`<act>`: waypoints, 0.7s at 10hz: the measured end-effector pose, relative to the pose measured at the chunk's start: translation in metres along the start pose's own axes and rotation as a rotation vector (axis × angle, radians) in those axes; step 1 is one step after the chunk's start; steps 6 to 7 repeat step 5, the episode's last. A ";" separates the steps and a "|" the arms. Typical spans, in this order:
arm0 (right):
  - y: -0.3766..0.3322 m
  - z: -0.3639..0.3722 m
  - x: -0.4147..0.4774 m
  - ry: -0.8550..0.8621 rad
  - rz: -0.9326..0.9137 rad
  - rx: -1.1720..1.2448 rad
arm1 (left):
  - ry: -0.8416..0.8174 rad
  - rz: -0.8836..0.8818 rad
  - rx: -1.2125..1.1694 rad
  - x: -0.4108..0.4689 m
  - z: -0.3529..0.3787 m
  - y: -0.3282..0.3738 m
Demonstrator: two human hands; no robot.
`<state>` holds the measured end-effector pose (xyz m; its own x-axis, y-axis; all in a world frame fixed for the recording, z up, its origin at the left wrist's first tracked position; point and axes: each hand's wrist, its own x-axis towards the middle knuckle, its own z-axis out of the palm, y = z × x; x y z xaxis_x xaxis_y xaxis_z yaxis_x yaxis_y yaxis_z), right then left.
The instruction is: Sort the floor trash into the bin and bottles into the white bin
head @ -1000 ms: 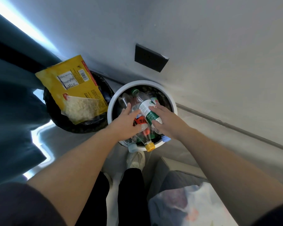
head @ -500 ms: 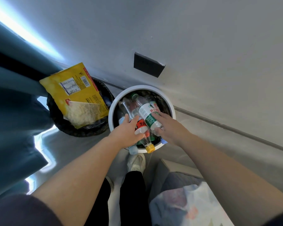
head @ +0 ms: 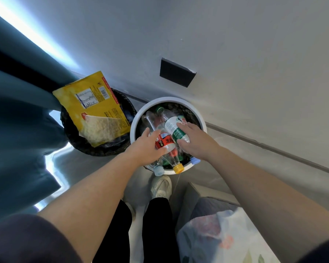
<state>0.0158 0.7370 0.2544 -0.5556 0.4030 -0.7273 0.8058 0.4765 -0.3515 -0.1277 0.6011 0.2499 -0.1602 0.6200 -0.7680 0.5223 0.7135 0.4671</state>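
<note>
The round white bin (head: 194,106) stands by the wall, packed with several plastic bottles. My left hand (head: 146,147) grips a clear bottle with a red label (head: 164,142) and a yellow cap that pokes over the near rim. Beside it, my right hand (head: 195,142) grips a bottle with a green and white label (head: 174,128) lying on top of the pile. To the left of the white bin is the black bin (head: 95,147), with a large yellow food bag (head: 92,105) sticking out of it.
A dark socket plate (head: 177,73) is on the wall above the bins. A teal curtain (head: 13,111) hangs at the left. My shoe (head: 160,186) stands just before the white bin, and a box with patterned fabric (head: 222,230) sits at the lower right.
Both hands have stayed on the bottles in the white bin, pressing them slightly further in. The view has shifted a little; nothing was let go.
</note>
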 end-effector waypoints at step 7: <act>-0.016 -0.018 -0.022 -0.015 0.093 -0.079 | -0.060 0.000 0.101 -0.026 -0.017 0.001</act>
